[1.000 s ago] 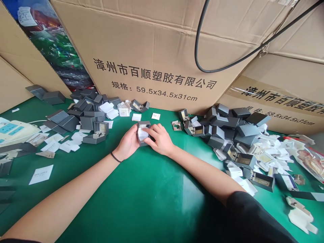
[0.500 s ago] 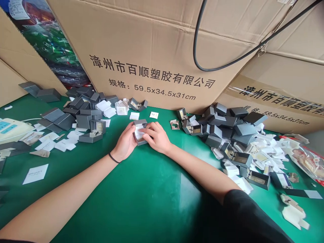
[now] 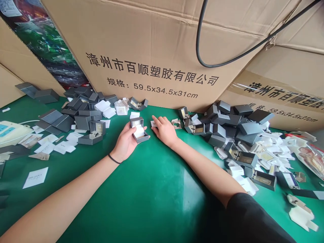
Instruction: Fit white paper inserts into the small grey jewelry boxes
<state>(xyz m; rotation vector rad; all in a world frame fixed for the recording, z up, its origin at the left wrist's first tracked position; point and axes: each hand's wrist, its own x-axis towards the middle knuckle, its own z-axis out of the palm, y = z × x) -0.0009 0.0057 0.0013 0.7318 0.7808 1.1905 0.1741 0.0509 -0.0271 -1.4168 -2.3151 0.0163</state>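
An opened dark grey jewellery box (image 3: 141, 137) with a white lining sits in my left hand (image 3: 126, 142), whose fingers are wrapped around it and whose thumb lies at its inner side. To its right, my right hand (image 3: 165, 131) rests low over the green table, fingers stretched forward. A small white card (image 3: 153, 124) lies partly under those fingers; whether they grip it I cannot make out. Behind the held box, another white card (image 3: 134, 115) lies flat. A torn beige paper insert (image 3: 176, 123) is just right of my right hand.
Grey boxes (image 3: 82, 108) and white papers are heaped on the left. A larger pile of boxes (image 3: 227, 121) and papers (image 3: 272, 152) covers the right side. Large cardboard cartons (image 3: 152, 44) wall the back, with a black cable (image 3: 198, 40) hanging before them. A power strip (image 3: 15, 131) lies far left.
My right hand has left the box and moved right and slightly forward onto the small card. The box, still in my left hand, now shows its white inside more fully.
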